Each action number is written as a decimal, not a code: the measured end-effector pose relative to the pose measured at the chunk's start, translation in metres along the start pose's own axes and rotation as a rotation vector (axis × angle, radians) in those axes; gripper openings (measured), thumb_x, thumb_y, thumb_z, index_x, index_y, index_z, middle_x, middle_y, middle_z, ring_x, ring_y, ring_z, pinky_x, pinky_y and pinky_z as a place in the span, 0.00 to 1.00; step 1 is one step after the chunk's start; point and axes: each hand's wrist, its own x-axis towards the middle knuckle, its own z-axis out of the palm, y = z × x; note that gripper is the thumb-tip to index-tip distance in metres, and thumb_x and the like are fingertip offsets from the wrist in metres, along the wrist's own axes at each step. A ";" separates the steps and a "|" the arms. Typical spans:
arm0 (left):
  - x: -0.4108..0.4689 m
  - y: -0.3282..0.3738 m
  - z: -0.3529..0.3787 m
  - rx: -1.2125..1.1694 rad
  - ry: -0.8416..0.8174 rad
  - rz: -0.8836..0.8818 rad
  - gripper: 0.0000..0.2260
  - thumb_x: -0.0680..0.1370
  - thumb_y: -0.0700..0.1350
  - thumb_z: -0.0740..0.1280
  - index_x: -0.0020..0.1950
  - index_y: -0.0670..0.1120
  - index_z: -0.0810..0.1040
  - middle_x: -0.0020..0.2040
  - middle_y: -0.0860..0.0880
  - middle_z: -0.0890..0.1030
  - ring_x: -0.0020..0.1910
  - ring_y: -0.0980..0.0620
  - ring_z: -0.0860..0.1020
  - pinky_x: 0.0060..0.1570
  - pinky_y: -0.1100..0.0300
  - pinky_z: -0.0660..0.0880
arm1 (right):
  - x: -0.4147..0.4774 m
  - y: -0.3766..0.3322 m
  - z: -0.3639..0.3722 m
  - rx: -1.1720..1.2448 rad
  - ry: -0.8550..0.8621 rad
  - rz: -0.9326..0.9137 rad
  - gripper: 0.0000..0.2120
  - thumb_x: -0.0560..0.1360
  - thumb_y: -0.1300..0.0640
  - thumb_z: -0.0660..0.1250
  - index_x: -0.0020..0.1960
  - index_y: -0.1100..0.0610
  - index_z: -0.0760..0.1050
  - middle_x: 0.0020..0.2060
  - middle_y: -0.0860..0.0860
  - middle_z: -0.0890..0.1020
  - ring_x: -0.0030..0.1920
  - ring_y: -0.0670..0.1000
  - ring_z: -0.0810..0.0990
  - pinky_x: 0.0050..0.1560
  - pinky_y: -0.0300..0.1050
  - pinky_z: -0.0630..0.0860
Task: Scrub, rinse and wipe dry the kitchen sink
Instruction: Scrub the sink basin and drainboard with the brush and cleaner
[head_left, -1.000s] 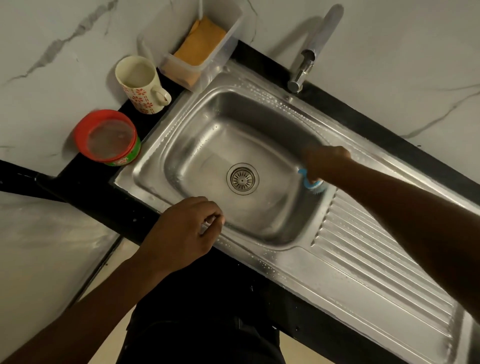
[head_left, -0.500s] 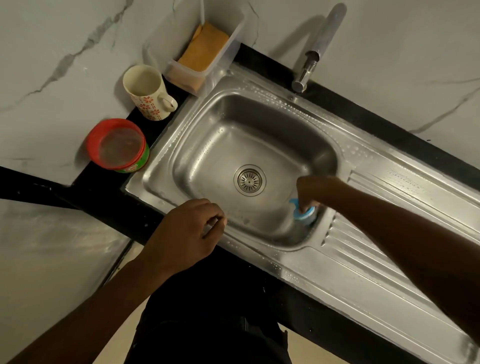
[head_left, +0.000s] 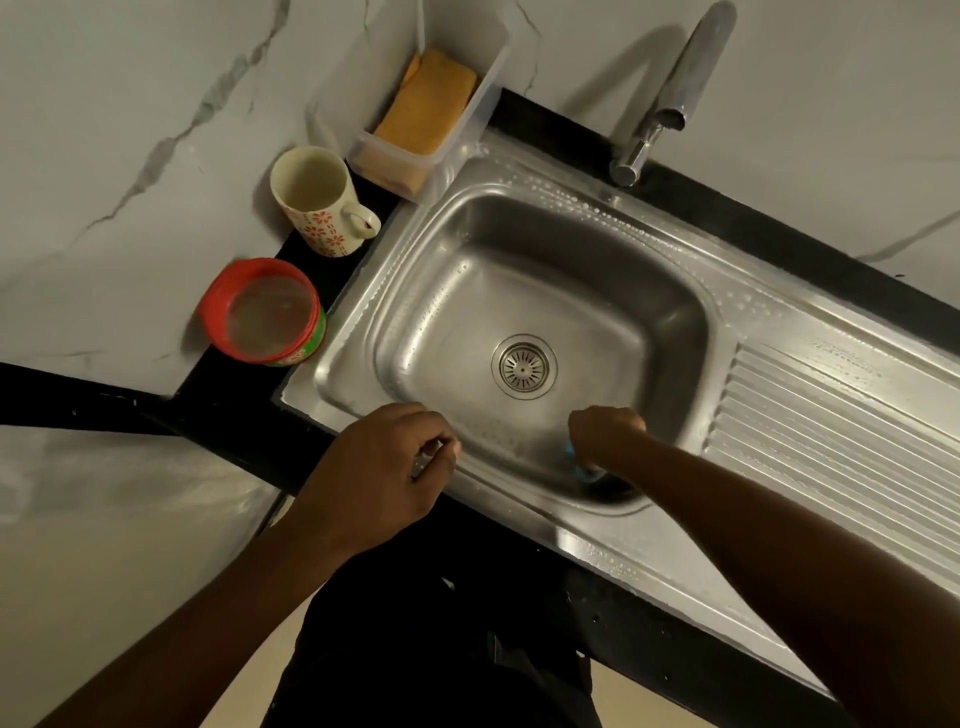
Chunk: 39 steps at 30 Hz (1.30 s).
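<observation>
My right hand (head_left: 605, 434) is down in the sink (head_left: 545, 234), on the near side of the drain (head_left: 523, 367) and a little to its right, where the floor curves up into the front wall. Its fingers are curled tight round a blue scrubber (head_left: 586, 472); only a sliver of it shows under my knuckles, pressed against the steel. My left hand (head_left: 382, 470) sits over the front rim, near-left of the drain. Its fingers are loosely curled, thumb close to forefinger, and I see nothing in them.

I take this to be the scrubbing stage. The front wall runs crosswise to me, and the speckled stretch of it lies left of my right fingers, on the near side of the drain, running toward my left hand. So the next stroke, I think, is a sideways sweep leftward along that wall. The right hand is the nearer one and already has the tool. The left hand is just above the end of that path and may need to shift.

The tap (head_left: 670, 104) stands beyond the drain to the right; I see no water running. The orange cloth (head_left: 426, 104) in its clear box lies on the bench beyond the drain to the left.
</observation>
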 end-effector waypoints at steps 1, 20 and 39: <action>0.002 -0.001 -0.003 0.008 -0.001 0.006 0.09 0.80 0.53 0.65 0.48 0.51 0.81 0.42 0.56 0.78 0.43 0.55 0.78 0.43 0.53 0.79 | 0.001 0.005 -0.006 0.001 -0.002 0.022 0.19 0.77 0.54 0.72 0.66 0.56 0.76 0.59 0.52 0.82 0.59 0.55 0.81 0.50 0.49 0.73; 0.018 -0.043 -0.045 -0.014 0.015 0.013 0.05 0.81 0.50 0.68 0.49 0.51 0.82 0.43 0.56 0.80 0.44 0.54 0.79 0.45 0.53 0.80 | -0.034 0.009 -0.072 0.210 0.110 -0.127 0.20 0.74 0.42 0.75 0.59 0.56 0.86 0.48 0.52 0.85 0.45 0.50 0.81 0.53 0.46 0.79; -0.001 -0.083 -0.068 -0.010 0.045 -0.061 0.10 0.80 0.52 0.67 0.42 0.60 0.68 0.35 0.60 0.73 0.38 0.60 0.78 0.45 0.54 0.81 | -0.060 -0.240 -0.199 0.308 0.798 -0.646 0.20 0.81 0.46 0.67 0.72 0.49 0.76 0.59 0.50 0.83 0.56 0.53 0.83 0.53 0.48 0.81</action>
